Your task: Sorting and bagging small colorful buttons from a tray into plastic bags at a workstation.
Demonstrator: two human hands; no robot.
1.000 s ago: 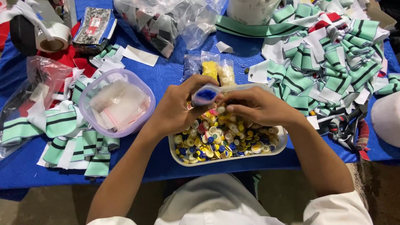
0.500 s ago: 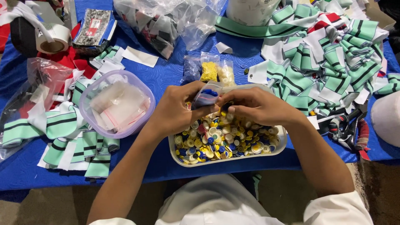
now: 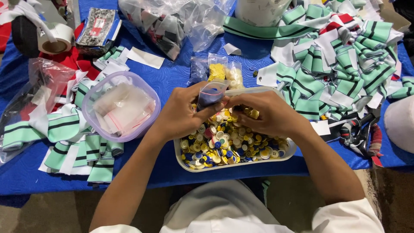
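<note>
Fingers first: our left hand (image 3: 181, 114) has its fingers pinched on a small clear bag (image 3: 210, 94) with dark blue contents, held upright just above the tray of buttons (image 3: 233, 144). Our right hand (image 3: 267, 115) meets it from the other side, its fingers curled at the bag's lower edge and mouth, so both hands are grasping the same bag; we cannot tell exactly which fingertips pinch the plastic, since the knuckles hide them.

The tray is a shallow white container full of mixed yellow, white, blue and red buttons, sitting on the blue bench (image 3: 172, 73) right in front of us. To the left stands a lilac-rimmed tub (image 3: 120, 108) holding empty little zip bags. Beyond our hands lie a few filled packets (image 3: 217, 71) of yellow and pale buttons, and to the right a heap of green-and-white striped fabric pieces (image 3: 336, 64). Scissors (image 3: 358, 133) rest by the heap's near edge.

As we judge it, the risk lies in the bag itself: it is thin and slippery, and if our pinch loosens or the mouth tilts, the blue contents could spill back into the mixed tray and be lost among the other colours. Our wrists also hover close to the tray's rim, so a careless nudge might tip buttons over the bench edge.
</note>
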